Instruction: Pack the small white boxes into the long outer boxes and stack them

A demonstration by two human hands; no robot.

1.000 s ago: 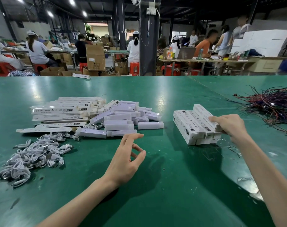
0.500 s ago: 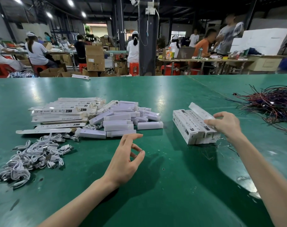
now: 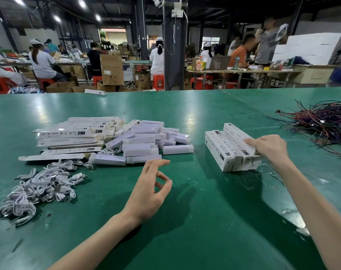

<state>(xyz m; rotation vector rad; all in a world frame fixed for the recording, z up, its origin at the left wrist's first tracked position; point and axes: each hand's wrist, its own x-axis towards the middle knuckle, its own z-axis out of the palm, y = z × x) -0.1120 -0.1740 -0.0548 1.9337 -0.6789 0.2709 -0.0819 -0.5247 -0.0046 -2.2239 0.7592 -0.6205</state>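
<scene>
Small white boxes (image 3: 144, 147) mostly unpacked, heaped mid-frame; few long outer boxes (image 3: 228, 151) stacked right-centre, top one's end gripped by right hand (image 3: 269, 147); left hand (image 3: 150, 191) loosely curled, empty.

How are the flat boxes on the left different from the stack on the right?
The flat boxes lie squashed in a loose, fanned pile; the stack is full-shaped boxes lined up neatly. Nobody touches the flat boxes; the right hand holds the stack. Both are long, white and printed.
</scene>
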